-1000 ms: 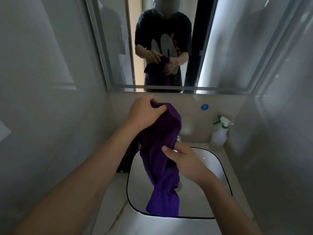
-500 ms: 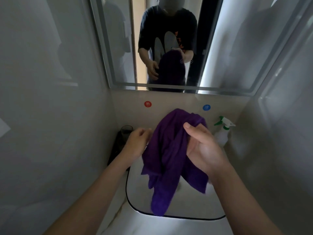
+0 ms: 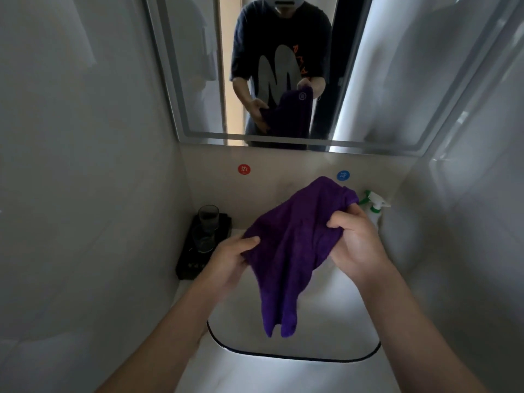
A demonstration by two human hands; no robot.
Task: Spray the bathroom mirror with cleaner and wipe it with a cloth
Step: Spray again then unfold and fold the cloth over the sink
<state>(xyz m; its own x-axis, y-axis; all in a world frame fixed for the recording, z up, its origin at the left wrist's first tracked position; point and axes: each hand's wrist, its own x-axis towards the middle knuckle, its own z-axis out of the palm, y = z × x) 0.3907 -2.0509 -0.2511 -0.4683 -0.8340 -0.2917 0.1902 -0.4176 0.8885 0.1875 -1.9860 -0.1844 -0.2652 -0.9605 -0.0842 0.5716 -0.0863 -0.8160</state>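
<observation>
The pale surface [image 3: 255, 375] nearest the camera carries a white rounded-square basin with a dark rim [image 3: 297, 358]. Above the basin both hands hold a purple terry cloth [image 3: 292, 245]. The left hand [image 3: 229, 259] pinches its lower left edge. The right hand [image 3: 354, 242], a little higher, has its fingers [image 3: 337, 222] clenched round a bunched upper corner, and the cloth's loose end hangs down between them. At the back left, a clear glass tumbler [image 3: 208, 217] stands on a black tray [image 3: 192, 259]. At the back right, partly hidden behind the right hand, stands a white spray bottle with a green trigger [image 3: 374, 205]. Beyond, on the wall, the rectangular bathroom mirror [image 3: 382, 80] reflects the person and the cloth.
</observation>
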